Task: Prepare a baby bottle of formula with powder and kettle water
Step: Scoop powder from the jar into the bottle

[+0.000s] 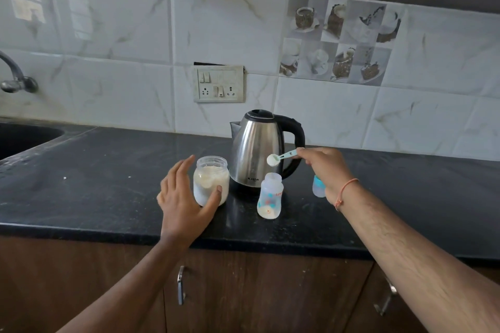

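Observation:
An open baby bottle point(269, 196) stands on the black counter point(108, 178), with a little white powder at its bottom. My right hand point(323, 167) pinches the handle of a teal scoop point(280, 157) heaped with powder, its bowl held just above the bottle's mouth. An open glass jar of formula powder point(209, 180) stands to the left. My left hand point(184, 197) is spread open against the jar's left and front side, thumb touching the glass. A steel kettle point(257, 149) with a black handle stands behind both. The bottle's blue-and-clear cap point(318, 187) is partly hidden behind my right wrist.
A dark sink point(24, 138) and a tap point(13, 76) lie at the far left. A switch and socket panel point(219, 84) is on the tiled wall behind the kettle. Wooden cabinet doors with metal handles point(180, 285) run under the counter's front edge.

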A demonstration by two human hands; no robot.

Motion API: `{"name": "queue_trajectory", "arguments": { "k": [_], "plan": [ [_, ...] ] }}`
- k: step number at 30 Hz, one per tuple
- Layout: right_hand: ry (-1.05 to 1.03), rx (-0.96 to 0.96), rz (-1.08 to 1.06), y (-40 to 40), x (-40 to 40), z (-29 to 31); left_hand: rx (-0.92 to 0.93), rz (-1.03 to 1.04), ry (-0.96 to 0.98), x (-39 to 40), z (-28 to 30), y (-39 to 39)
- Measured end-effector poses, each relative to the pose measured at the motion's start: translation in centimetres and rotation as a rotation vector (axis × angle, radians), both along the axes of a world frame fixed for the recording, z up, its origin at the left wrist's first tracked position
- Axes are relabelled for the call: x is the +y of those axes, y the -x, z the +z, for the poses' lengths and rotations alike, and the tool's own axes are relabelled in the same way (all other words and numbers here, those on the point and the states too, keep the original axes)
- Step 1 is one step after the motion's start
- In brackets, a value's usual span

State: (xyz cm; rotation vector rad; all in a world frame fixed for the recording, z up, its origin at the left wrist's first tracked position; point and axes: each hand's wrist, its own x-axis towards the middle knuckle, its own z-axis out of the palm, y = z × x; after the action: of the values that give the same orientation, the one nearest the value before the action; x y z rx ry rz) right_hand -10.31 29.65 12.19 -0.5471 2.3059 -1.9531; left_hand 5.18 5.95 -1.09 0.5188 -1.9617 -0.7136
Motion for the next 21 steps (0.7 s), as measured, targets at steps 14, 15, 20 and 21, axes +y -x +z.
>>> {"name": "queue_trajectory", "arguments": {
  "k": [14, 15, 20, 21],
  "plan": [
    [-0.103, 0.341, -0.051, 1.1, 1.0, -2.8, -0.383, -0.43, -0.018, 6.2, 0.5, 5.8],
    [-0.12, 0.359, -0.046, 1.2, 1.0, -2.9, -0.423, -0.443, -0.02, 5.9, 0.6, 6.2],
    [-0.194, 0.491, -0.038, 2.1, 1.1, -3.6, -0.507, -0.459, -0.042, 5.3, 1.0, 6.9],
    [-0.212, 0.535, -0.042, 2.1, 1.1, -3.7, -0.505, -0.46, -0.038, 5.3, 0.9, 6.9]
  ]
}}
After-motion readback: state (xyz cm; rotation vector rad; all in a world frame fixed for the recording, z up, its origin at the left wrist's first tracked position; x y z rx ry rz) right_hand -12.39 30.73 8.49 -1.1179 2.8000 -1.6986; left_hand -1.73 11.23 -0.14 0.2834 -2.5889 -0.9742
